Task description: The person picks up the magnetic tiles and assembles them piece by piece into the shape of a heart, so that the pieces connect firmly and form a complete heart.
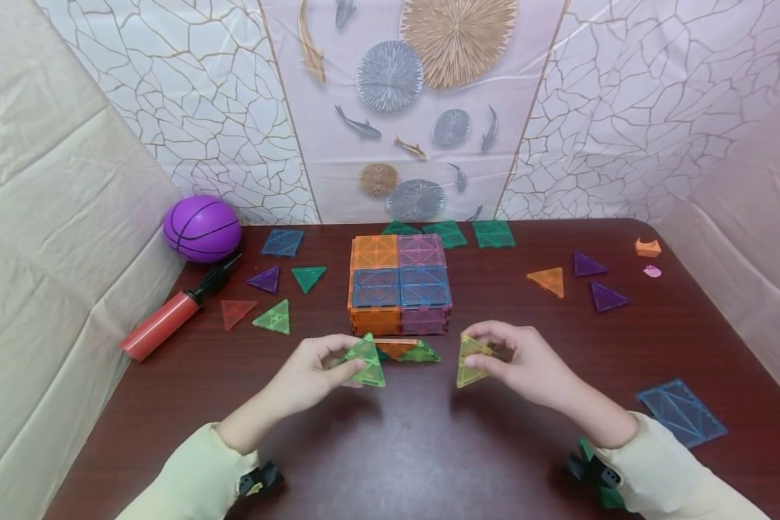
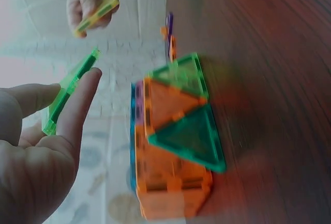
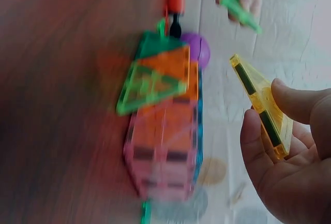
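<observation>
Between thumb and fingers, my left hand (image 1: 315, 372) pinches a light green triangular magnetic tile (image 1: 367, 361), raised above the table. To its right, my right hand (image 1: 520, 361) pinches a yellow triangular magnetic tile (image 1: 471, 361); a gap separates the two tiles. Behind them stands a box of square magnetic tiles (image 1: 399, 285), orange and pink with blue on top. Along its near side is a row of triangles: a dark green one (image 2: 194, 138), an orange one (image 2: 170, 102) and a light green one (image 2: 183, 76).
Loose triangles, such as a red tile (image 1: 237, 313) and an orange tile (image 1: 549, 282), lie on both sides. At the left are a purple ball (image 1: 203, 229) and a red hand pump (image 1: 162, 325). Blue tiles (image 1: 682, 413) lie at the right, near my forearm.
</observation>
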`<state>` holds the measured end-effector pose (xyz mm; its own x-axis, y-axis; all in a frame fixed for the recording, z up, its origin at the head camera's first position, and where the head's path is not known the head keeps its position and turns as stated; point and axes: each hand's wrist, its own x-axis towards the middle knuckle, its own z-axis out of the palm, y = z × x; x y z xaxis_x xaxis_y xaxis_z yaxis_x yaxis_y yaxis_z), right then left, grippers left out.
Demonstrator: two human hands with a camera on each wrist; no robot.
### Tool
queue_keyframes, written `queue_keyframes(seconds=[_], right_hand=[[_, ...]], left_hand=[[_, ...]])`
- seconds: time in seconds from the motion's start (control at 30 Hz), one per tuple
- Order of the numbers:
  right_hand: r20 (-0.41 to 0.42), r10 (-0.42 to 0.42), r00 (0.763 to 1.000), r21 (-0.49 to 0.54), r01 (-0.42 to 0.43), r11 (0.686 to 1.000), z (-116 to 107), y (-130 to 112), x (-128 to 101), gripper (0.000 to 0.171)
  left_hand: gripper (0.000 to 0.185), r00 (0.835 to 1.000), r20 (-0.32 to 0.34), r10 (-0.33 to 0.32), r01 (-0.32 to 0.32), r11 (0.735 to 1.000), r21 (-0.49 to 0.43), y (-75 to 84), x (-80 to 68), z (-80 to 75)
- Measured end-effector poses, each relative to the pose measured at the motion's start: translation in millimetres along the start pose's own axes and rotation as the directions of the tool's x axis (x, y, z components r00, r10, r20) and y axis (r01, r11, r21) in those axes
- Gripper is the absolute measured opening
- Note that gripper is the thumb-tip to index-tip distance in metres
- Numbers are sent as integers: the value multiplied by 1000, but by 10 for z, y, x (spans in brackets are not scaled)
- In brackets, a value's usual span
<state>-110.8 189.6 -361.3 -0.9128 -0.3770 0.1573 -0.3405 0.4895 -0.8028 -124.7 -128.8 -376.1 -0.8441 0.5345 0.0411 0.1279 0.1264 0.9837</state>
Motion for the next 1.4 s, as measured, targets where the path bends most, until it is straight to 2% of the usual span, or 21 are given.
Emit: queue_keyframes(seconds=[0.17, 0.37, 0.7, 0.83, 0.93, 1.07, 1.17, 1.3, 1.4], right_hand=[[38, -37, 999, 47, 35, 998, 170, -86, 4, 26], [80, -68, 994, 87, 61, 994, 316, -161, -12, 24], [104, -100, 989, 113, 88, 990, 450, -176, 9, 21], [126, -110, 986, 103, 97, 990, 468, -151, 12, 18], [142, -115, 983, 116, 99, 988, 484, -130, 9, 15], [140, -105, 985, 121, 89, 989, 491, -118, -2, 12], [120, -90, 989, 118, 76, 990, 480, -107, -14, 12], [79, -56, 995, 112, 47, 993, 449, -65, -35, 10], [51, -27, 998, 111, 21, 994, 414, -26, -55, 9]], left_hand=[[24, 994, 98, 50, -52, 998, 26, 62, 55, 161], [22, 983, 153, 104, -120, 987, 103, 87, 112, 292], [19, 960, 209, 187, -238, 936, 260, 69, 169, 373], [20, 951, 246, 186, -260, 913, 315, 85, 183, 377], [19, 948, 266, 174, -258, 910, 324, 82, 194, 376], [15, 951, 249, 186, -263, 909, 324, 54, 203, 354], [17, 964, 202, 173, -230, 924, 304, 41, 195, 302], [26, 984, 106, 142, -165, 952, 258, 41, 153, 146], [28, 988, 17, 156, -155, 953, 261, 31, 110, -42]])
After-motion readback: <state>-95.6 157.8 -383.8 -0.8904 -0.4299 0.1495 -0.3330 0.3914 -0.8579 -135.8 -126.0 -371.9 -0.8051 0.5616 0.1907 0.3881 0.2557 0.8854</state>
